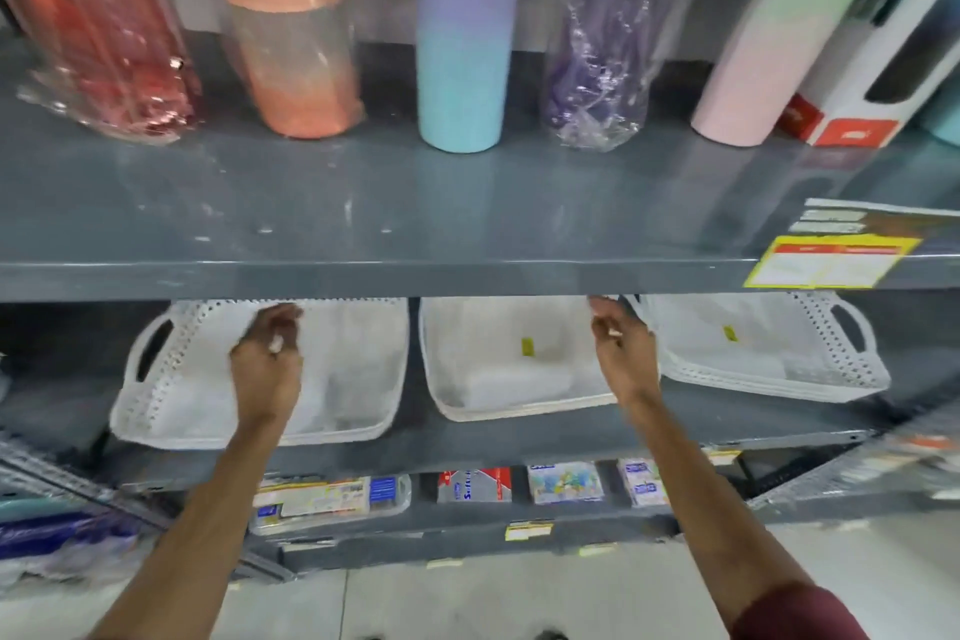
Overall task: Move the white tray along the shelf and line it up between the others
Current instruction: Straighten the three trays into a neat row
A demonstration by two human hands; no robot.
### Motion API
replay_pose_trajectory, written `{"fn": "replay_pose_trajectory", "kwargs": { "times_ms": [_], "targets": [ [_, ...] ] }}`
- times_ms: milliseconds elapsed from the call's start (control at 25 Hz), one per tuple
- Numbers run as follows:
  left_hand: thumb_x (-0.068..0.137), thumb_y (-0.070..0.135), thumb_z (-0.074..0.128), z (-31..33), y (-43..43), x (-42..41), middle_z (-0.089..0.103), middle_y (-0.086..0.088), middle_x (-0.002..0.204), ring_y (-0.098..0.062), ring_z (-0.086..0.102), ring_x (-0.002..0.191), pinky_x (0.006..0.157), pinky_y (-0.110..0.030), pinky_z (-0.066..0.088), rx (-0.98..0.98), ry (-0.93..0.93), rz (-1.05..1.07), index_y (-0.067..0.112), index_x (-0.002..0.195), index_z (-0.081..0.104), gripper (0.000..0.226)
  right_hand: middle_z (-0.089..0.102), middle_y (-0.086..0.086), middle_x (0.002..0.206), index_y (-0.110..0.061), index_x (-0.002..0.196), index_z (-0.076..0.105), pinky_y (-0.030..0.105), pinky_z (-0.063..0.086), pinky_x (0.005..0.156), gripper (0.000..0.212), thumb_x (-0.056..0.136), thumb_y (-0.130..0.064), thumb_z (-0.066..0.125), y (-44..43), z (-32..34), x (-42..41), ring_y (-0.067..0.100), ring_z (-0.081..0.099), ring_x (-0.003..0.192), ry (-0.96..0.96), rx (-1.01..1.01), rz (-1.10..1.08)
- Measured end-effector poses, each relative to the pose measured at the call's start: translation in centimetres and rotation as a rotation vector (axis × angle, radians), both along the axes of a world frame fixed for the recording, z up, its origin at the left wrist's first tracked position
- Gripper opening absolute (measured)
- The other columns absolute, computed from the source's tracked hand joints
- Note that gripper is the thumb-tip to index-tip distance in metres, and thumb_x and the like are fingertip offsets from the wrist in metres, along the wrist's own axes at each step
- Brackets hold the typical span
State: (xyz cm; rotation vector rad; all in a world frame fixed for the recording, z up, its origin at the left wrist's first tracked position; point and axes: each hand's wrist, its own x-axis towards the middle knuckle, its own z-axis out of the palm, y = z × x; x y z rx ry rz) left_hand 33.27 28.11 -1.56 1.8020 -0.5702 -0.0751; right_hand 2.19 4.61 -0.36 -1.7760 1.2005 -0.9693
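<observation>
**shelfnoob:** So how would you've handled that step? Near the bottom of the frame both arms reached up to the middle shelf (519, 437). The left hand (267, 359) hung over the left tray (176, 379) with its grip curled shut on nothing I could make out, maybe touching the rim, too blurry to tell. The right hand (621, 353) sat at the right edge of the white tray (498, 364) in the centre, fingers pinched, but I couldn't tell if it really held the rim.

**trayguy:** I'd have taken both short sides, slid it flat, and evened the gaps, since it sat closer to the right tray (769, 353).

**shelfnoob:** Counts, going back: three white trays, and on the upper shelf (363, 203) five tumblers (460, 68) plus one box (852, 120).
</observation>
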Motion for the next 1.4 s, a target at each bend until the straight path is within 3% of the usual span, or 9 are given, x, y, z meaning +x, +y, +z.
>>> {"fn": "replay_pose_trajectory", "kwargs": {
  "times_ms": [40, 120, 280, 440, 680, 800, 1000, 1200, 1400],
  "targets": [
    [0.082, 0.039, 0.043, -0.5, -2.3, -2.2, 0.072, -0.013, 0.109, -0.008, 0.069, 0.096, 0.095, -0.037, 0.05, 0.098, 0.005, -0.034, 0.007, 0.107, 0.066, 0.047, 0.071, 0.004, 0.114, -0.015, 0.115, 0.066, 0.018, 0.046, 0.084, 0.026, 0.091, -0.008, 0.057, -2.1, -0.1, -2.1, 0.0, 0.067, 0.099, 0.118, -0.09, -0.057],
    [0.084, 0.053, 0.048, -1.2, -6.5, -6.6, 0.066, -0.015, 0.129, -0.027, 0.065, 0.116, 0.101, -0.039, 0.047, 0.349, 0.037, -0.074, 0.01, 0.124, 0.059, 0.059, 0.066, 0.01, 0.126, -0.013, 0.128, 0.055, 0.032, 0.049, 0.091, 0.046, 0.088, -0.035, 0.063, -6.1, -0.8, -5.5, 0.025, 0.059, 0.118, 0.349, -0.127, -0.144],
    [0.088, 0.059, 0.05, -2.1, -11.6, -10.7, 0.059, -0.024, 0.133, -0.044, 0.057, 0.121, 0.097, -0.046, 0.047, 0.689, 0.135, -0.124, 0.004, 0.13, 0.045, 0.07, 0.026, 0.016, 0.161, -0.014, 0.156, 0.01, 0.047, 0.033, 0.115, 0.106, 0.079, -0.071, 0.056, -11.6, -2.7, -7.9, 0.034, 0.03, 0.146, 0.676, 0.249, 0.001],
    [0.098, 0.025, 0.042, -3.1, -12.5, -12.2, 0.062, -0.028, 0.127, -0.048, 0.058, 0.115, 0.092, -0.05, 0.048, 0.681, -0.029, -0.043, 0.008, 0.133, 0.045, 0.039, 0.045, 0.024, 0.147, -0.024, 0.156, 0.006, 0.047, 0.04, 0.108, 0.072, 0.097, -0.056, 0.033, -12.4, -3.7, -7.8, 0.042, 0.048, 0.131, 0.68, 0.355, 0.165],
    [0.1, 0.015, 0.035, -4.1, -11.7, -13.3, 0.068, -0.029, 0.113, -0.05, 0.061, 0.106, 0.092, -0.053, 0.049, 0.691, -0.17, -0.078, 0.016, 0.15, 0.034, 0.05, 0.062, 0.023, 0.123, -0.027, 0.145, 0.036, 0.048, 0.046, 0.091, 0.045, 0.103, -0.038, 0.025, -8.9, -4.7, -8.4, 0.045, 0.059, 0.112, 0.669, 0.103, 0.057],
    [0.099, 0.013, 0.036, -4.5, -10.1, -14.2, 0.071, -0.028, 0.095, -0.048, 0.063, 0.095, 0.088, -0.053, 0.05, 0.646, -0.219, -0.074, 0.017, 0.15, 0.035, 0.051, 0.067, 0.023, 0.114, -0.023, 0.136, 0.046, 0.048, 0.05, 0.081, 0.039, 0.102, -0.036, 0.031, -7.2, -5.1, -9.6, 0.045, 0.063, 0.104, 0.647, 0.022, 0.004],
    [0.1, 0.016, 0.04, -5.5, -8.5, -15.2, 0.073, -0.025, 0.102, -0.046, 0.066, 0.093, 0.093, -0.055, 0.05, 0.584, -0.232, -0.014, 0.018, 0.147, 0.041, 0.047, 0.074, 0.016, 0.1, -0.026, 0.123, 0.059, 0.041, 0.052, 0.07, 0.034, 0.1, -0.044, 0.041, -5.5, -6.1, -10.8, 0.04, 0.068, 0.094, 0.653, -0.106, -0.141],
    [0.1, 0.019, 0.038, -5.2, -12.0, -12.6, 0.07, -0.026, 0.112, -0.05, 0.06, 0.105, 0.092, -0.053, 0.049, 0.613, -0.168, 0.023, 0.023, 0.145, 0.044, 0.045, 0.073, 0.018, 0.104, -0.038, 0.145, 0.043, 0.045, 0.054, 0.075, 0.046, 0.1, -0.047, 0.04, -7.6, -6.1, -8.1, 0.042, 0.068, 0.094, 0.632, -0.063, -0.182],
    [0.1, 0.019, 0.036, -4.9, -15.0, -10.2, 0.066, -0.026, 0.119, -0.047, 0.057, 0.113, 0.095, -0.048, 0.046, 0.644, -0.177, 0.024, 0.023, 0.141, 0.048, 0.043, 0.069, 0.017, 0.114, -0.037, 0.144, 0.041, 0.043, 0.052, 0.082, 0.044, 0.102, -0.046, 0.031, -10.9, -6.4, -5.5, 0.04, 0.066, 0.103, 0.72, -0.023, -0.138]
  ]
}}
